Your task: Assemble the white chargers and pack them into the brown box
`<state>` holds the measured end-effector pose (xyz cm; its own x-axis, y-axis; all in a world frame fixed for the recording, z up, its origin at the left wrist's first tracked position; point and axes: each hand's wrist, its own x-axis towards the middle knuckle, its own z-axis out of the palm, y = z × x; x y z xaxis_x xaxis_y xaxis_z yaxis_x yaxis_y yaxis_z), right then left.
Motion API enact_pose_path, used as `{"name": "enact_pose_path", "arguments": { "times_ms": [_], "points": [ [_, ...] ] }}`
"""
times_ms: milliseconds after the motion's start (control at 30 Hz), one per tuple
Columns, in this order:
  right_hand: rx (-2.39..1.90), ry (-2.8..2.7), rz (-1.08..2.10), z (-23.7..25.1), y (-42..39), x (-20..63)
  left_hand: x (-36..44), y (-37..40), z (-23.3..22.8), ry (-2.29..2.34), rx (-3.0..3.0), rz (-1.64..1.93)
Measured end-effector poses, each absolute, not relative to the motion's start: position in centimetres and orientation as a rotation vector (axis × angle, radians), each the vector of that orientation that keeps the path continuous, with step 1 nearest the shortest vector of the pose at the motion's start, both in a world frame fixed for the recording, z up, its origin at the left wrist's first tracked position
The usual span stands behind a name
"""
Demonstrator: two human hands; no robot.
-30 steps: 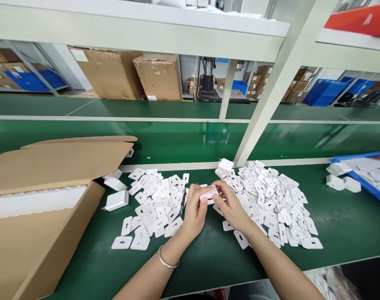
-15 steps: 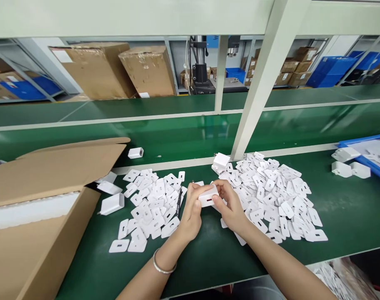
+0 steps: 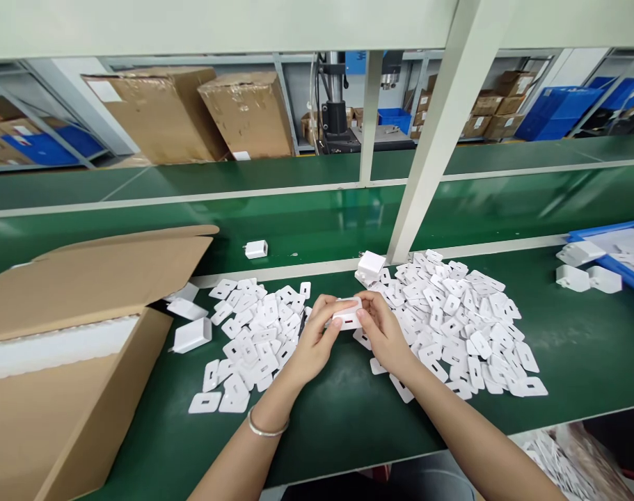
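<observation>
Head view: one white housing gripped between two hands

Over the gap between two heaps, I see the white housing (image 3: 350,325) held clear of the green bench (image 3: 348,424), its dark reddish slot facing my camera. The left hand (image 3: 315,339) is clamped on its left end, index finger across the top and thumb below; the right hand (image 3: 385,334) is closed on the other end, thumb against the front. I take this end-to-end hold as a way to steady the piece while leaving the slot uncovered; what the hidden fingertips do behind it, I cannot tell.

Loose slotted plates lie in a left heap (image 3: 259,341) and a right heap (image 3: 452,320), seemingly split so each sits within easy reach. The strip between gives the wrists room, I judge. An open carton (image 3: 118,396) stands at the far left, with a white adapter (image 3: 192,335) just beside it. Another adapter (image 3: 256,249) rests beyond the pale rail (image 3: 296,270), apart from the plates, perhaps so it doesn't mix with them.
</observation>
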<state>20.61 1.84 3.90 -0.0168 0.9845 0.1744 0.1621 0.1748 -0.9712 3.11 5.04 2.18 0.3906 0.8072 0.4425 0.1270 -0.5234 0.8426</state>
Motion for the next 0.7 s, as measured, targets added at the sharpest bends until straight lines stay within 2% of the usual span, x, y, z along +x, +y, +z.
{"name": "enact_pose_path", "arguments": {
  "times_ms": [67,267,500,700],
  "points": [
    [-1.179,-1.433,0.985,4.1,2.2,20.8,2.4,5.8,2.2,0.869,1.955,1.145],
    [-1.26,-1.458,0.753,4.5,2.6,21.7,0.4,7.6,2.3,1.254,1.916,1.439],
    [-1.374,-1.472,0.554,4.1,3.3,22.7,0.3,7.7,1.7,1.197,2.12,1.022],
    [-1.367,-1.621,0.537,4.3,3.0,22.5,0.6,7.5,1.3,1.199,1.983,1.103]
  ]
}}
